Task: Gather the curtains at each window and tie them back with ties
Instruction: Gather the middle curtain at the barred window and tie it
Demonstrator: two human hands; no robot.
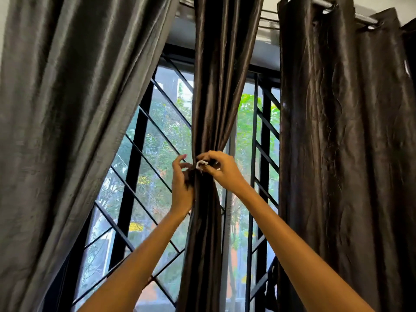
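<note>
Midway: middle curtain point(209, 97) gathered, right hand point(221, 168) pinching white tie point(201, 165), left hand point(182, 183) half-spread beside bundle; side curtains point(346, 131) untied.

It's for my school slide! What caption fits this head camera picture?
Two hands, left hand and right hand, fasten a small white tie around the gathered dark brown satin curtain.

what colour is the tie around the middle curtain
White, a small strip pinched by the right hand against the dark brown middle curtain; seen in the head view.
</note>
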